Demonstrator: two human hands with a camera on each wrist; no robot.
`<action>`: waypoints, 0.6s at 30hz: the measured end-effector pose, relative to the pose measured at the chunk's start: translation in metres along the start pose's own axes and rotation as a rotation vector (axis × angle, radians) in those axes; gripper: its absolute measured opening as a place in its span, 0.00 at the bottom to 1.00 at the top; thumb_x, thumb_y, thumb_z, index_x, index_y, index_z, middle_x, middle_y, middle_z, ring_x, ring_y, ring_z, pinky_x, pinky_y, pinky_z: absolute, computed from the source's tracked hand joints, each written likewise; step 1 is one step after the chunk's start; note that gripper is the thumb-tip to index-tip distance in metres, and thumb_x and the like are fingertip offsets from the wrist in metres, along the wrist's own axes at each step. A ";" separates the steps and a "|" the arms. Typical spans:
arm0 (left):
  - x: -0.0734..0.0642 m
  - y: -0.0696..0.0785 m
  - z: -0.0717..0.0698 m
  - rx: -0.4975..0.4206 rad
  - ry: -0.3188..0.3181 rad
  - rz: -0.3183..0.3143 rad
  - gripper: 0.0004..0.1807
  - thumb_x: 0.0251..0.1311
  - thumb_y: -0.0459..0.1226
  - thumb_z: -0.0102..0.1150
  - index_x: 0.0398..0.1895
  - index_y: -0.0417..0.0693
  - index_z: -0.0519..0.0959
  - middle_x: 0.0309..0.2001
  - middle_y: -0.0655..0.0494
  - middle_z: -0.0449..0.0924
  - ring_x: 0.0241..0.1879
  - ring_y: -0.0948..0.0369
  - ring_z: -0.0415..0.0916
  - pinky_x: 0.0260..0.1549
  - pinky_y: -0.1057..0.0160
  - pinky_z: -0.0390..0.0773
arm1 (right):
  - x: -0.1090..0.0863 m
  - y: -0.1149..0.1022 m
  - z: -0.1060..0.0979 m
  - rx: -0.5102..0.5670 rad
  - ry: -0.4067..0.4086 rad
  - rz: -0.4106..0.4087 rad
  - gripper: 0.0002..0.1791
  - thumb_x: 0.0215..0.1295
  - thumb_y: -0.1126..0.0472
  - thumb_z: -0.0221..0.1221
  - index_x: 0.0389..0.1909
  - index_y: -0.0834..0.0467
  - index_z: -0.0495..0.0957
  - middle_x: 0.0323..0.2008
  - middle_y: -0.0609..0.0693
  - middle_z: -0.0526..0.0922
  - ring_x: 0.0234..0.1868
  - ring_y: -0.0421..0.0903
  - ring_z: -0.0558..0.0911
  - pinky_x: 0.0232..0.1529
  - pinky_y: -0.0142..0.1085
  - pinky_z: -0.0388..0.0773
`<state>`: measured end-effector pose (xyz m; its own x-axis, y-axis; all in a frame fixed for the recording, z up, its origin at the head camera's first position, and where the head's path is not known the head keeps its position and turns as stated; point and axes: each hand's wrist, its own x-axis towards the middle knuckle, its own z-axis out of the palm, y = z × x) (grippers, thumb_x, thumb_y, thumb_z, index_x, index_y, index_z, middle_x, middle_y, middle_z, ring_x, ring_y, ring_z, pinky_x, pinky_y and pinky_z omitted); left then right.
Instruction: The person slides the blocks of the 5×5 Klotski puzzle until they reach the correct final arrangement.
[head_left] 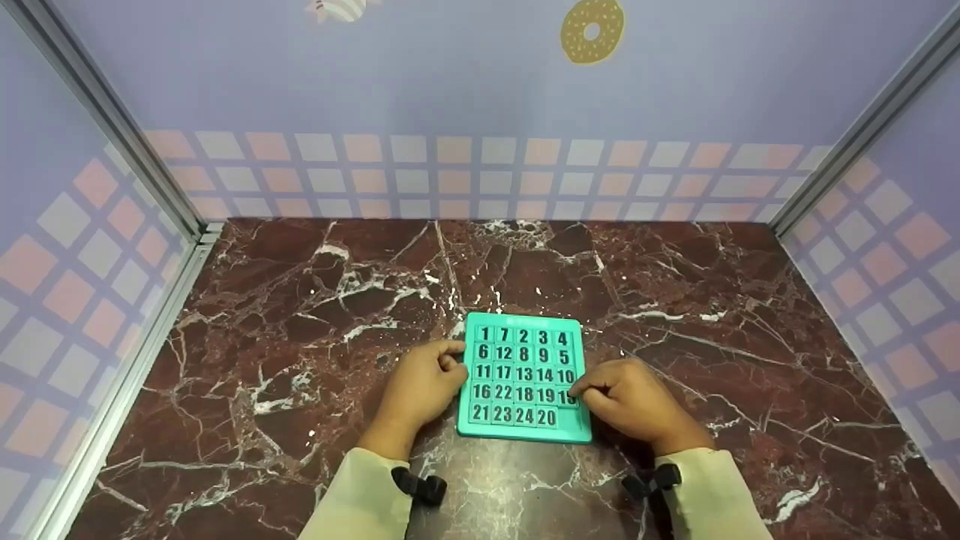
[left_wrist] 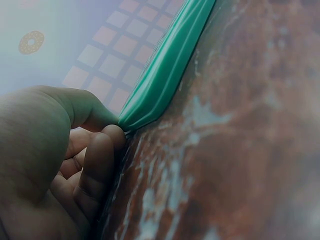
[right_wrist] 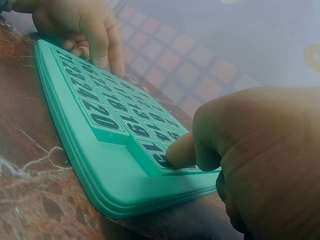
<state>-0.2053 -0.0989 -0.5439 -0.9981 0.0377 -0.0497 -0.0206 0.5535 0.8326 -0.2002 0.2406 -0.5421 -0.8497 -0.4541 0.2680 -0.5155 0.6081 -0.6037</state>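
Observation:
A turquoise sliding number puzzle [head_left: 523, 433] lies flat on the marbled table, its black-numbered tiles set in rows. The empty slot is at its near right corner, beside tile 20 [right_wrist: 102, 117] and below tile 15 [right_wrist: 152, 152]. My left hand [head_left: 424, 382] pinches the puzzle's left edge between thumb and finger, as the left wrist view shows close up at the green rim [left_wrist: 160, 90]. From the right side my right hand [head_left: 630, 397] reaches over the frame, one fingertip [right_wrist: 181, 151] pressing on tile 15, which it partly covers. Its other fingers are bent and partly hidden.
Patterned panels close off the table [head_left: 300, 300] at the back and both sides, with a metal rail [head_left: 120, 112] in the left corner and another rail [head_left: 862, 120] in the right. Small white flecks lie behind the puzzle. Black straps circle both sleeves [head_left: 367, 495].

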 end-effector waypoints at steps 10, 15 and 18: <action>-0.001 0.001 0.000 -0.005 0.002 -0.001 0.23 0.67 0.37 0.63 0.65 0.48 0.89 0.29 0.63 0.76 0.27 0.64 0.70 0.33 0.61 0.74 | -0.001 0.001 0.001 -0.009 0.015 -0.024 0.14 0.60 0.71 0.67 0.34 0.50 0.96 0.35 0.41 0.95 0.33 0.34 0.86 0.32 0.32 0.83; -0.001 0.001 0.000 -0.001 0.003 0.007 0.23 0.67 0.37 0.63 0.65 0.47 0.89 0.29 0.63 0.76 0.27 0.64 0.70 0.35 0.61 0.74 | -0.001 -0.003 0.000 -0.003 0.010 -0.047 0.15 0.59 0.72 0.66 0.34 0.49 0.96 0.35 0.40 0.95 0.33 0.33 0.86 0.33 0.32 0.83; -0.001 0.001 0.000 -0.001 0.000 0.005 0.24 0.67 0.37 0.63 0.65 0.47 0.89 0.29 0.63 0.75 0.27 0.64 0.70 0.35 0.60 0.74 | 0.000 -0.005 -0.001 0.012 -0.014 -0.085 0.15 0.60 0.72 0.66 0.34 0.50 0.96 0.35 0.40 0.95 0.34 0.33 0.87 0.36 0.31 0.85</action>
<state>-0.2038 -0.0989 -0.5431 -0.9982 0.0400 -0.0455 -0.0159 0.5524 0.8334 -0.1978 0.2381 -0.5386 -0.8014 -0.5124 0.3084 -0.5840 0.5593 -0.5884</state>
